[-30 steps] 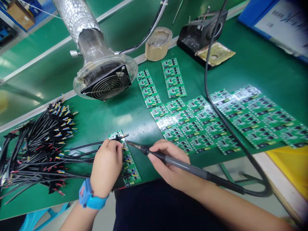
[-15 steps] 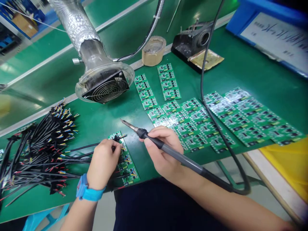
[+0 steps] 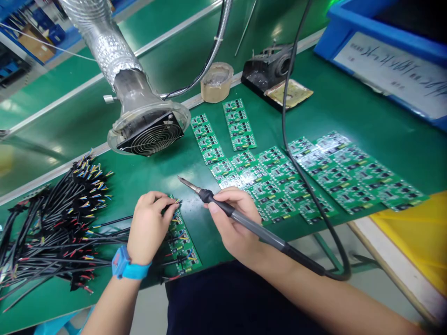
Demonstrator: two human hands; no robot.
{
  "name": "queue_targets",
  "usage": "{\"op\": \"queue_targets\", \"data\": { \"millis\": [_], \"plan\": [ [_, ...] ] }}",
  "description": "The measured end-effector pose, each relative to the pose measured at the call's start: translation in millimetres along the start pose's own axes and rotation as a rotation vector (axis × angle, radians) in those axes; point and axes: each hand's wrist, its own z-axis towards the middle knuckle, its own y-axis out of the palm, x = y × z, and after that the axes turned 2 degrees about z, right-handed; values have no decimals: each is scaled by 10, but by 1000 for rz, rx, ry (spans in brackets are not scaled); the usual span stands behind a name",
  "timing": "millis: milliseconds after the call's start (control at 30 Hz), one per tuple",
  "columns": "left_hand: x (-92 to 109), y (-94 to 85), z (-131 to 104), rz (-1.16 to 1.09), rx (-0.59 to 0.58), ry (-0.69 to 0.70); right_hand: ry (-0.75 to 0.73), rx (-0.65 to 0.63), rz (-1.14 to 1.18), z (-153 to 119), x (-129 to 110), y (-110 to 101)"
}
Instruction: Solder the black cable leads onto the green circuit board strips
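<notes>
My right hand (image 3: 235, 221) is wrapped round a soldering iron (image 3: 251, 224), its bare tip pointing up and left, clear of the board. Over the top end of a green circuit board strip (image 3: 188, 251), my left hand (image 3: 150, 223) pinches the wire end of a black cable (image 3: 117, 221). Fingers hide most of that end. Further down the same strip, coloured wires (image 3: 191, 254) from other cables lie on the board. A big bundle of black cables (image 3: 70, 209) with stripped coloured ends spreads to the left of my left hand.
A fume extractor (image 3: 150, 135) hangs above the bench. Several circuit board panels (image 3: 275, 186) lie to the right, crossed by the iron's cord (image 3: 303, 172). Behind are a tape roll (image 3: 216, 83), an iron stand (image 3: 267, 70) and a blue bin (image 3: 349, 46).
My left hand has shifted its fingers up to the cable's wire end at the top of the board. The soldering iron stays in my right hand, nearly still. The whole view has shifted slightly.
</notes>
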Motion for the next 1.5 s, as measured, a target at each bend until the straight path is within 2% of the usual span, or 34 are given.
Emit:
{"op": "queue_targets", "data": {
  "millis": [100, 267, 367, 433, 500, 600, 700, 833, 1100, 1300, 1500],
  "plan": [
    [-23, -105, 5, -37, 76, 34, 12, -12, 5, 7, -19, -3],
    [16, -579, -121, 155, 391, -50, 32, -49, -10, 22, -39, -4],
    [34, -721, -145, 230, 426, -74, 1, -43, -5, 28, -37, -1],
    [13, -646, -119, 192, 385, -26, -8, -40, -3, 29, -40, -7],
    [-33, -463, -83, 88, 324, 23, 25, -65, -24, 26, -50, -23],
    [-96, -150, -63, -55, 208, -14, 85, -126, -110, 19, -63, -59],
    [-101, 31, -88, -109, 128, -74, 120, -170, -155, 18, -58, -89],
    [-58, 79, -117, -124, 99, -75, 176, -210, -164, 23, -35, -97],
    [-47, 123, -134, -33, 133, 12, 229, -240, -190, 26, -21, -64],
    [-35, 139, -148, -5, 132, -25, 260, -268, -219, 27, -25, -55],
    [-23, 163, -154, 10, 128, -56, 216, -247, -234, 19, -23, -48]
  ]
}}
